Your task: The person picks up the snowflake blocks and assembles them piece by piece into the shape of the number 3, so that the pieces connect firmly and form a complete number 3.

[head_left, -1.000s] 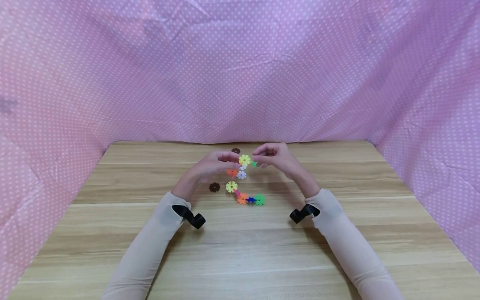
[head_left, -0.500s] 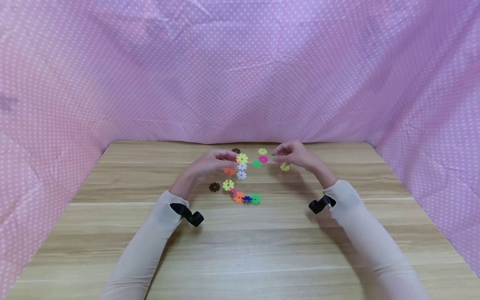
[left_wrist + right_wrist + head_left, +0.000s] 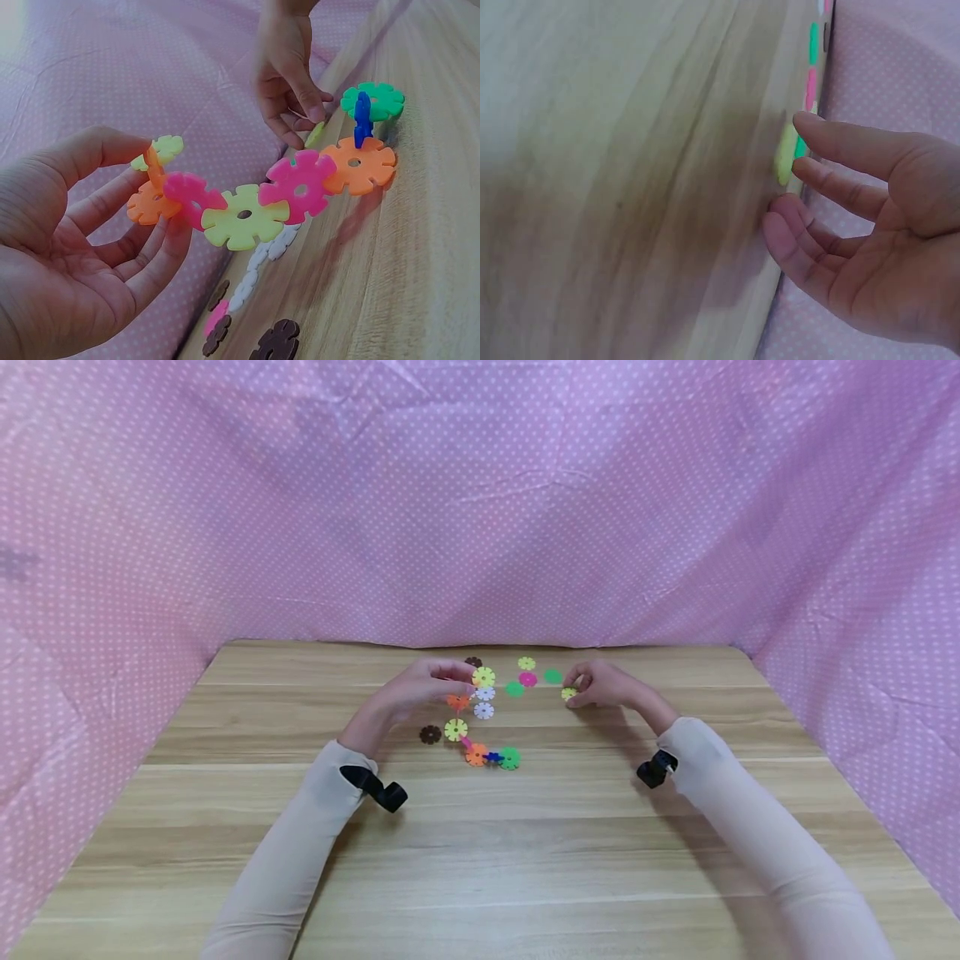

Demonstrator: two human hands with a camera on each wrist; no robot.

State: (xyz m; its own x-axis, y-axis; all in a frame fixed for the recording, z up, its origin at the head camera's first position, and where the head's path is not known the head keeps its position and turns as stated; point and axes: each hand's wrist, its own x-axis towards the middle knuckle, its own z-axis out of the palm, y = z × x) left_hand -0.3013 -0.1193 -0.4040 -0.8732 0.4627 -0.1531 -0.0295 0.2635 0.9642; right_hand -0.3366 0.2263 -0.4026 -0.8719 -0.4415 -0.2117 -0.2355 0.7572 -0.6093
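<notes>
My left hand (image 3: 431,687) holds up a chain of interlocked plastic snowflake discs, pinching it near an orange disc (image 3: 150,204). From there the chain runs through pink, a yellow disc (image 3: 245,216), pink, an orange disc (image 3: 361,165) and a blue disc (image 3: 362,124) to a green disc (image 3: 373,101). Another yellow disc (image 3: 483,677) sits at its upper end. My right hand (image 3: 603,683) is at a loose yellow disc (image 3: 568,693) lying on the table. Thumb and forefinger are at that disc's edge, with a gap between them; any grip is unclear.
Loose discs lie on the wooden table (image 3: 480,877): brown discs (image 3: 275,343), white discs (image 3: 483,711), a pink disc (image 3: 528,679), green discs (image 3: 552,677) and a yellow disc (image 3: 527,662) at the back. A pink dotted cloth (image 3: 480,527) hangs behind the table.
My right hand has moved right, away from the chain, to the loose yellow disc. A green disc formerly at its fingertips now lies on the table. The left hand stays almost still with the chain.
</notes>
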